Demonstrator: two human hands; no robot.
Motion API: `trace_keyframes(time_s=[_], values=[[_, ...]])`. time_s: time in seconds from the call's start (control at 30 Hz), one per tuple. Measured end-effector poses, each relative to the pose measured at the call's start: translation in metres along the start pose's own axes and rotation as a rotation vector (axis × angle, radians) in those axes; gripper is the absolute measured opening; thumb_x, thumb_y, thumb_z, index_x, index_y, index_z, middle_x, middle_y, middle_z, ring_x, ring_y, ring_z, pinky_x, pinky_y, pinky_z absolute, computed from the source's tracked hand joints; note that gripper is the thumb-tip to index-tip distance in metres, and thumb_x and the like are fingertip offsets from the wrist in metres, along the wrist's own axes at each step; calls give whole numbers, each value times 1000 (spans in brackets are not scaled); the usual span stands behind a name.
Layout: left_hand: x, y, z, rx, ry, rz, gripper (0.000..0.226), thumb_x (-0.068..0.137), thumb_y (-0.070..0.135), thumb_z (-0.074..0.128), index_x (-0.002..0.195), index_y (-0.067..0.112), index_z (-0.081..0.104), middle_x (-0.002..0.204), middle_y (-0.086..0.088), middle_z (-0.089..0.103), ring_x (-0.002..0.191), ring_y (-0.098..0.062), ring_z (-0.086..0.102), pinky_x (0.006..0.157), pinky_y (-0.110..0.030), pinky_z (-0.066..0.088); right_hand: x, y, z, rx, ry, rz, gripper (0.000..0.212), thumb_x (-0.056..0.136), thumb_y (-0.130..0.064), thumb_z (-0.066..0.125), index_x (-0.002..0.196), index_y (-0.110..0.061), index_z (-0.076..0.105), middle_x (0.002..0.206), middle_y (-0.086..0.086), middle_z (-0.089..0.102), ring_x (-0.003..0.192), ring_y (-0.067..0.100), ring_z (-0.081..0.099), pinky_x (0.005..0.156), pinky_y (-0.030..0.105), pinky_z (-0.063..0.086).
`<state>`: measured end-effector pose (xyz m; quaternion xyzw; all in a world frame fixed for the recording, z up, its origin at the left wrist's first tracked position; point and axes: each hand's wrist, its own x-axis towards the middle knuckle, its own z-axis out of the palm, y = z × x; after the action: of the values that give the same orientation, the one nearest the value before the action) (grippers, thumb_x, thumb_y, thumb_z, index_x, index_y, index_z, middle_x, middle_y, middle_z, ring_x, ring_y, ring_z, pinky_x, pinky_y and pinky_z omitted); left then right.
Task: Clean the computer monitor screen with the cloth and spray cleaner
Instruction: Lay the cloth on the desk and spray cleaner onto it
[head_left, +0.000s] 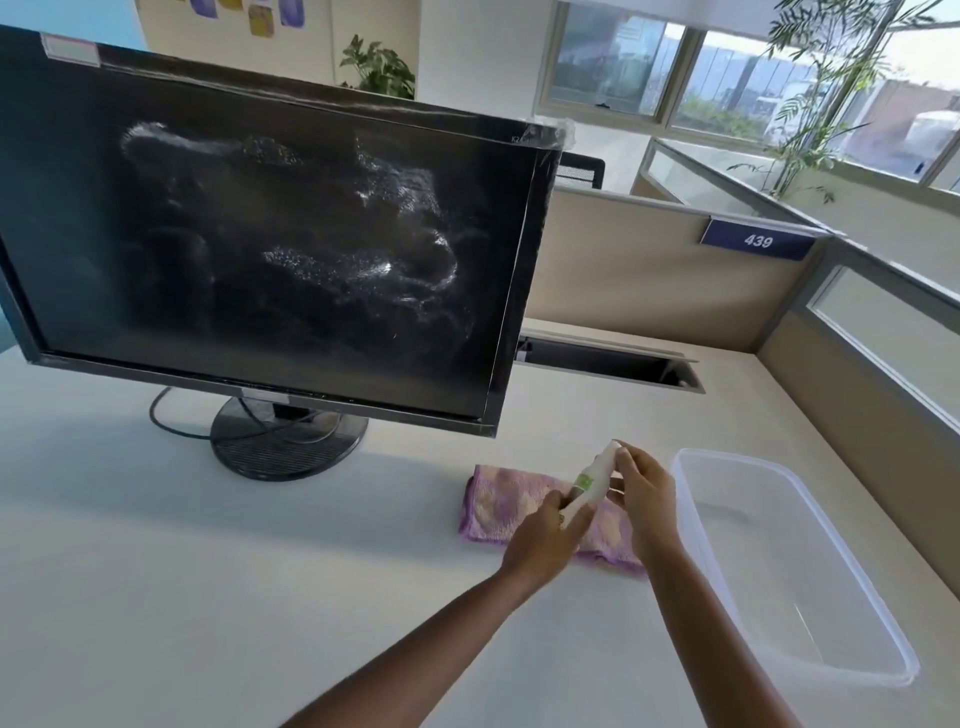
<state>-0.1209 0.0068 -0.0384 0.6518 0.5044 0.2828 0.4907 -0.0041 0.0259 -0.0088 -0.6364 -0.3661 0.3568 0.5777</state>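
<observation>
A black monitor (270, 244) stands on a round base at the left of the white desk, its dark screen speckled with wet spray patches. A folded pink and purple cloth (498, 506) lies on the desk to the right of the base. Above the cloth a slim white spray bottle (589, 486) with a green label tilts up to the right. My left hand (545, 540) grips the bottle's lower end. My right hand (644, 493) pinches it near the top.
A clear plastic tub (800, 670) sits at the right. A black cable (171, 421) loops by the monitor base. An open cable slot (613, 358) lies behind the monitor. Beige partitions (649, 270) wall the desk's back and right sides.
</observation>
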Motion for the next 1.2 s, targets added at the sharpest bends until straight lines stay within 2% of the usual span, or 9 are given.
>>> trace_keyframes(time_s=[0.2,0.43,0.63,0.7,0.77,0.83,0.97,1.1,1.2], values=[[-3,-6,14,444,207,126,41,94,34,47,127,11,38,121,-9,57,103,-23,60,83,-30,53,0,15,3,-31,9,-46,27,95,-20,50,120,-12,50,107,11,63,89,19,61,62,18,51],[-1,-7,14,151,39,58,39,92,25,52,125,10,36,126,-12,56,107,-28,61,87,-38,55,3,18,0,-14,-72,-94,20,94,-16,49,113,-19,45,105,11,64,83,10,63,57,13,54],[1,-7,15,-59,-41,55,47,94,25,50,133,10,30,135,-10,51,119,-27,54,95,-36,50,-8,21,3,-199,-303,0,70,84,-21,66,130,-46,21,110,10,56,85,19,64,59,15,52],[1,-7,16,-227,-97,35,49,94,22,50,137,15,27,134,-9,50,116,-21,54,87,-24,52,-12,24,6,-226,-306,-4,79,84,-18,66,137,-47,15,119,3,45,86,17,61,59,16,53],[0,-8,15,-355,-187,-5,50,93,20,51,137,18,27,127,-8,53,97,-11,58,63,-8,48,-14,24,7,-258,-312,-28,80,85,-13,64,137,-46,13,120,0,37,83,12,59,56,14,53],[-1,-11,12,-346,-271,-52,48,92,21,53,135,15,31,113,-9,56,75,-4,55,50,-9,42,-14,23,7,-337,-340,-64,77,87,-10,61,134,-46,13,119,1,37,74,11,58,50,10,49],[3,-13,-9,-46,-424,-115,35,92,31,50,122,12,49,104,-9,60,72,-10,54,57,-19,40,-13,26,4,-541,-353,-102,76,87,-4,57,143,-31,13,116,19,51,55,8,53,41,5,40],[11,-19,-38,246,-137,-92,22,91,23,47,86,8,62,87,-14,61,87,-25,60,64,-29,42,-13,37,0,-714,-394,-122,74,82,2,54,142,-25,21,61,3,46,33,3,42,36,9,31],[15,-27,-57,399,138,-169,26,92,18,43,110,8,59,117,-15,59,108,-31,57,85,-34,46,-11,45,7,-820,-454,-121,70,83,1,52,140,-30,24,66,10,51,45,16,43,46,29,43]])
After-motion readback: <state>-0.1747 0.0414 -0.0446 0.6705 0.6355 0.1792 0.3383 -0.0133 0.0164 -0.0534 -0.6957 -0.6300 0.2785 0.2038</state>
